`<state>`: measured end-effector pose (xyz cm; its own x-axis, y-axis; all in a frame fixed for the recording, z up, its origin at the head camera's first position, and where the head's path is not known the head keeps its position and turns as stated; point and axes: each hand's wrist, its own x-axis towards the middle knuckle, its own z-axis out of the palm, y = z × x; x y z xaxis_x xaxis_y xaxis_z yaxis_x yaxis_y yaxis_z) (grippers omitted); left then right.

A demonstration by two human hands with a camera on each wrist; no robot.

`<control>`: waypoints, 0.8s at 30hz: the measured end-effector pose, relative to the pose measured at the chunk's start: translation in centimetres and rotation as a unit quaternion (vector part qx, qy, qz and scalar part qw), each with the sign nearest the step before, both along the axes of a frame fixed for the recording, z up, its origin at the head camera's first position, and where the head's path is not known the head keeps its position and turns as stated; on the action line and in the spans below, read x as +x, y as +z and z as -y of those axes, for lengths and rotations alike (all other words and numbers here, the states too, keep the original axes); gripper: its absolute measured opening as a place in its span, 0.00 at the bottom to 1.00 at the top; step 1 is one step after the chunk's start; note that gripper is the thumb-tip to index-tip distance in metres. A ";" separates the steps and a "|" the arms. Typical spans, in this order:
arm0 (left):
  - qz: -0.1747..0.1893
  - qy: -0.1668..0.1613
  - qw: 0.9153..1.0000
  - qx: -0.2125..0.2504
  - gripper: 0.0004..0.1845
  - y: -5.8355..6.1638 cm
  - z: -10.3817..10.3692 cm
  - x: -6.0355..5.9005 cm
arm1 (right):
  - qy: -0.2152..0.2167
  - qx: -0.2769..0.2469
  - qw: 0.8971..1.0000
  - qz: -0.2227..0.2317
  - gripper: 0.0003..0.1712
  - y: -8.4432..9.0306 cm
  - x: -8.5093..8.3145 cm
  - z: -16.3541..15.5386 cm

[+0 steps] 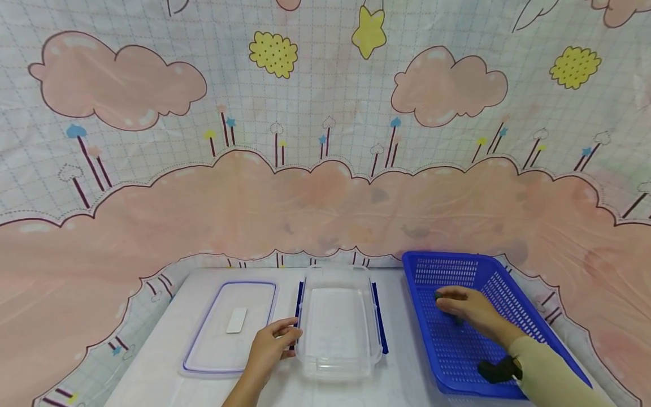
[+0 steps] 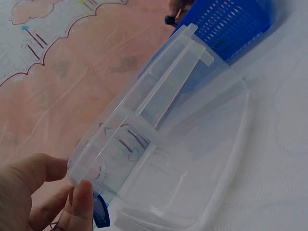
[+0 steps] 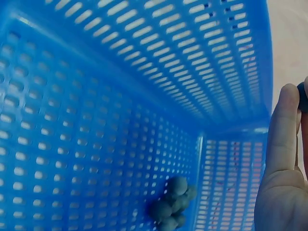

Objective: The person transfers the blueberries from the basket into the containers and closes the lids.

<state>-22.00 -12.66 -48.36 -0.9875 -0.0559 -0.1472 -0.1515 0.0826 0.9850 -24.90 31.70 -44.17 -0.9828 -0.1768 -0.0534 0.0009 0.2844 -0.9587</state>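
Note:
A clear plastic container (image 1: 338, 325) stands open in the middle of the white table. My left hand (image 1: 289, 334) holds its left side, thumb (image 2: 82, 202) and fingers pinching by the blue latch (image 2: 101, 214). My right hand (image 1: 446, 301) is inside the blue perforated basket (image 1: 513, 305) at the right, its fingertips pinching a small dark piece (image 1: 438, 295). In the right wrist view the piece (image 3: 303, 96) peeks past a finger (image 3: 284, 139). A cluster of small dark balls (image 3: 173, 204) lies in a corner of the basket floor.
The container's clear lid (image 1: 213, 345), with a blue seal and a white label (image 1: 237, 320), lies flat left of the container. A pink cloud-patterned cloth (image 1: 325, 198) hangs behind the table and drapes around its edges.

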 end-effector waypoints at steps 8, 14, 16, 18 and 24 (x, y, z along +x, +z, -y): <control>0.017 -0.003 1.000 0.012 0.24 0.0 0.1 -0.1 | 0.014 0.013 1.000 0.002 0.28 0.8 -0.4 1.2; 0.025 -0.004 1.000 0.014 0.23 0.3 0.1 0.0 | 0.031 -0.024 0.999 0.006 0.25 1.5 -0.8 2.5; 0.025 -0.004 1.000 0.017 0.23 0.3 0.1 0.0 | 0.036 -0.037 0.999 0.006 0.23 1.7 -1.1 3.1; 0.024 -0.005 0.999 0.020 0.24 0.2 0.1 0.0 | 0.039 -0.043 0.998 0.004 0.23 1.9 -1.3 3.7; 0.027 -0.008 0.999 0.023 0.23 0.2 0.1 0.0 | 0.024 -0.034 0.999 0.001 0.23 2.3 -2.3 5.9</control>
<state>-21.98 -12.74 -48.18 -0.9790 -0.0317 -0.2015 -0.2027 0.0398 0.9784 -27.17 25.81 -41.83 -0.9729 -0.2276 -0.0413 -0.0098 0.2188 -0.9757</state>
